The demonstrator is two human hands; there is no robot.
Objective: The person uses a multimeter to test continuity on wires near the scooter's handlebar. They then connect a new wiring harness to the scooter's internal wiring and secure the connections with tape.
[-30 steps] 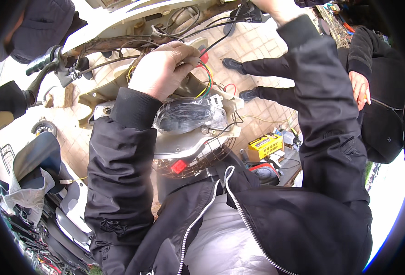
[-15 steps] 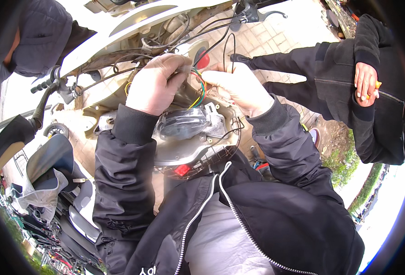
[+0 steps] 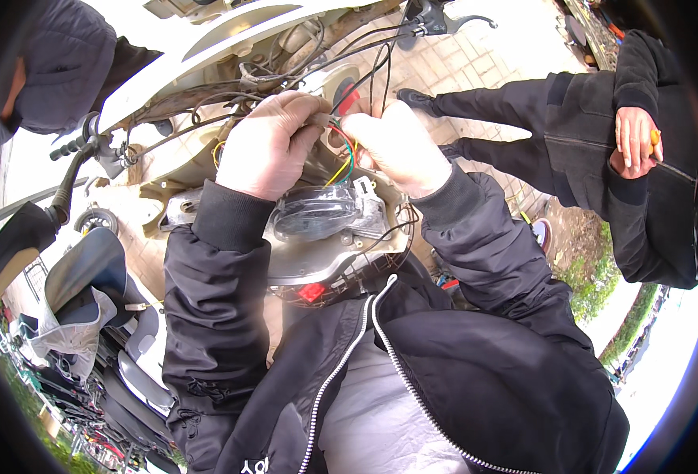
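My left hand (image 3: pixel 268 146) is closed in a pinch on a bundle of coloured wires (image 3: pixel 352 161), red, yellow and green. Close beside it, my right hand (image 3: pixel 402 148) has its fingertips pressed together at the same wires; the exact point of its grip is hidden. Below the hands lies a clear headlight (image 3: pixel 317 215) in a pale scooter front panel (image 3: pixel 301 268). Black cables (image 3: pixel 353 49) run above the hands through the scooter's opened front.
A handlebar grip (image 3: pixel 68 148) sticks out at the left, and a brake lever (image 3: pixel 444 22) at the top. A person in dark clothes (image 3: pixel 586 142) stands at the right, hands together. Another person in a dark hood (image 3: pixel 68 67) is at the upper left. Parked scooters (image 3: pixel 120 371) fill the lower left.
My right hand has moved left, closer to my left hand and the wires. The left hand has hardly moved.
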